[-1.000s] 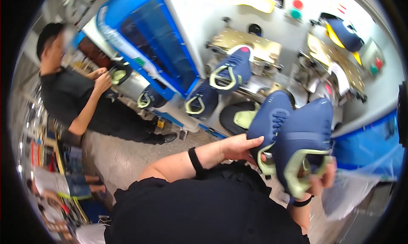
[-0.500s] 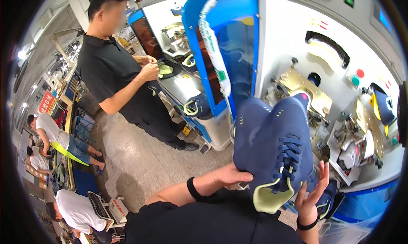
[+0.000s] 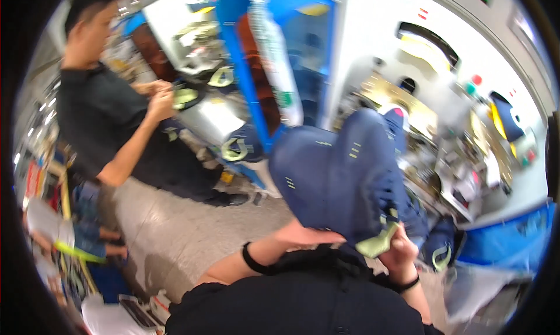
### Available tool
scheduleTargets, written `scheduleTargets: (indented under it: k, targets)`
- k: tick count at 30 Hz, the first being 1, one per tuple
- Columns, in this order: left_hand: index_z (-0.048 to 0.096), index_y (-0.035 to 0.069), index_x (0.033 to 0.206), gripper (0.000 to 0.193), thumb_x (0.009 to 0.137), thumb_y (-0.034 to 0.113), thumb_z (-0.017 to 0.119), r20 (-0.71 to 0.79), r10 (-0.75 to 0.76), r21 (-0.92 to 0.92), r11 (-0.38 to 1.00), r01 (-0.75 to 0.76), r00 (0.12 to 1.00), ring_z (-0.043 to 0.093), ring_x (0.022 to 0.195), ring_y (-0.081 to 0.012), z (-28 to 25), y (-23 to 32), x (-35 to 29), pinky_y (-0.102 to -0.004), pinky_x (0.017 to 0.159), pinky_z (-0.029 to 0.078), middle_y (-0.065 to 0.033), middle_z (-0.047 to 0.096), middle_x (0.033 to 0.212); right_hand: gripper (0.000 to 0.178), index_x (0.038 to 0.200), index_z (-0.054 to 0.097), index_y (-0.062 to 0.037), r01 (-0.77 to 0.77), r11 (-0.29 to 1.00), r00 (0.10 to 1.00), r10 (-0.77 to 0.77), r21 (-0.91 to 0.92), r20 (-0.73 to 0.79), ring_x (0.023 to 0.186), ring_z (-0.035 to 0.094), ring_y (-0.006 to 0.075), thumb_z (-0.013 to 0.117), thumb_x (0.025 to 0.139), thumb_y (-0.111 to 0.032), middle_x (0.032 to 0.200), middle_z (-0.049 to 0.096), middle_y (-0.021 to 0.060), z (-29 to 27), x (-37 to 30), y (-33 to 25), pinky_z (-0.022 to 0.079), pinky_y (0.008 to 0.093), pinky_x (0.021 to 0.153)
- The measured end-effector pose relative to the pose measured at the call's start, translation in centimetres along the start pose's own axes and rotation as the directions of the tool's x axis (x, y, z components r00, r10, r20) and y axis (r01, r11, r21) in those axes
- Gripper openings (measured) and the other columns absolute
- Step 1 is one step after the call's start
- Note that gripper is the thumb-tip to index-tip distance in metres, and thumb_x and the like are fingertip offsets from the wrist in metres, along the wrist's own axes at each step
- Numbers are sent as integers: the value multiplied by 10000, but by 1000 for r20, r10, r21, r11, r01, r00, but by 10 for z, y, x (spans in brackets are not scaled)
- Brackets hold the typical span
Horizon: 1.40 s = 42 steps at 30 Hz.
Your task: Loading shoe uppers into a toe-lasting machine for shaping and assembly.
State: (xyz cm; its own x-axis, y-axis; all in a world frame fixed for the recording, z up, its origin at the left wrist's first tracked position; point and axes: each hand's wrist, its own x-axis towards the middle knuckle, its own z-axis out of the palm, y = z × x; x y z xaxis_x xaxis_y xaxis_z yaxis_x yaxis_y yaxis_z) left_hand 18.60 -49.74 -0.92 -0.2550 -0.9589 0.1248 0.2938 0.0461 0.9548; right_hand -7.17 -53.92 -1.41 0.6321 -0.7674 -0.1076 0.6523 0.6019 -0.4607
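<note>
Navy shoe uppers [image 3: 326, 171] with short lime dashes are held in front of my chest, at least two of them pressed together. Dark laces run along the right side, above a pale green tongue or collar lining [image 3: 376, 244]. My left hand [image 3: 309, 236] supports the near left edge; its thumb lies along that edge and the other fingers are hidden beneath. At the green lining, my right hand [image 3: 401, 250] has its fingers closed on the fabric. Motion blur softens the details.
At the right stands a white-walled machine with metal clamping fixtures [image 3: 402, 104]. A blue machine door [image 3: 318, 60] rises ahead. To the left, a co-worker in black [image 3: 105, 119] handles something by a metal worktop [image 3: 213, 116]. Another navy upper [image 3: 440, 244] is beyond my right hand.
The surroundings have shifted left in the view. The uppers have tilted leftward. My right hand, spread beside the laced upper before, has closed on its green lining.
</note>
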Motion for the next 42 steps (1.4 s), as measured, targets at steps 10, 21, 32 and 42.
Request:
scheduleTargets:
  k: [10,21,32,42]
  targets:
    - [384,-9,1368,694,912,473,590,-119,-157,26,987,161,980,490,1230,-235,-69,-106,19,-400,1038,395,-109,509,1318,741,1455,320,-34,48,844,957,-191,-534,-217,1268,433,178,447,728,34,1374,464,65,-24,-5,15,332,299,1058]
    - [293,61,1442,1009,736,699,629,170,-264,-162,943,291,949,435,1279,-215,-47,-117,37,-398,1060,370,-88,431,1398,603,1422,355,-11,64,720,776,-471,-691,-420,1280,422,200,438,824,-8,1369,472,91,-54,-67,25,305,312,1073]
    - [301,54,1445,1058,702,745,602,276,-445,-27,882,470,852,438,1276,-203,-28,-127,52,-372,1049,387,-71,432,1403,754,1466,229,1,12,680,799,-447,-733,-402,1391,276,234,428,741,42,1461,333,156,-36,-61,44,201,331,1143]
    - [381,106,1421,1012,725,841,401,598,240,-797,274,538,764,449,1270,-252,-45,-177,68,-453,1068,361,-80,474,1372,900,1504,177,-100,86,520,864,-464,-850,-196,1199,510,241,696,779,20,1403,331,118,7,-67,47,551,269,783]
